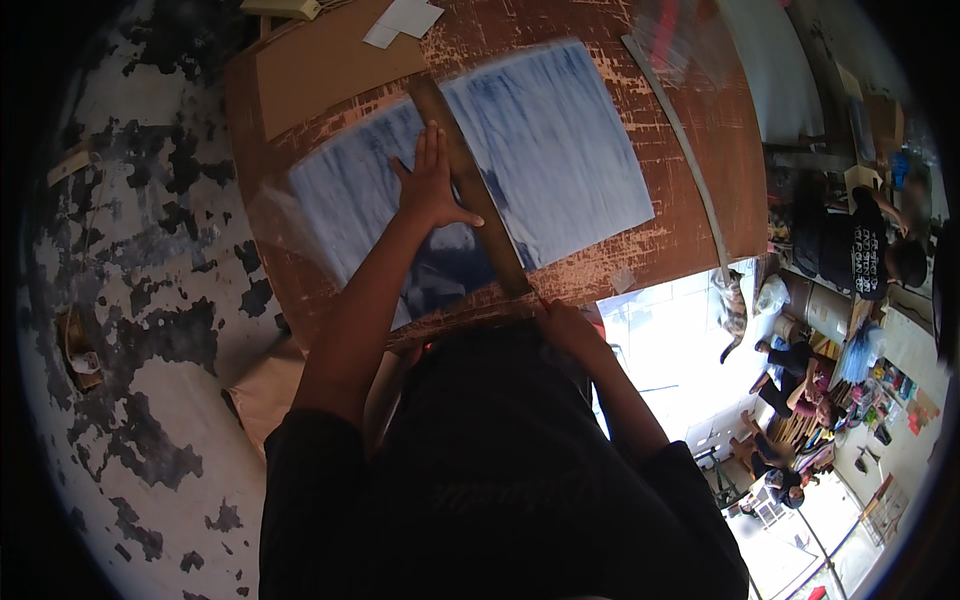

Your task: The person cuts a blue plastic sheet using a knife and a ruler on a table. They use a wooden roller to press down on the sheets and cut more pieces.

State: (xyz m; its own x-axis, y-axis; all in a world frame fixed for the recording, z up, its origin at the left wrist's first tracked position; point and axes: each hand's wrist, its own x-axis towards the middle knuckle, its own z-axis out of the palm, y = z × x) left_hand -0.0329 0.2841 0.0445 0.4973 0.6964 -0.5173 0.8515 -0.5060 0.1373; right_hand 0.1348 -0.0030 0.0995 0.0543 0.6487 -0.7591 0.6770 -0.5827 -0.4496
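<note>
My left hand lies flat, fingers spread, on a long wooden straightedge that crosses a large blue-and-white streaked sheet on a worn brown table. My right hand is at the near table edge, by the straightedge's near end, closed on a small red-tipped tool. What kind of tool it is stays unclear.
A brown cardboard piece and white paper slips lie at the table's far left. A thin pale strip runs along the right side. Several people sit on the floor to the right, with a cat nearby.
</note>
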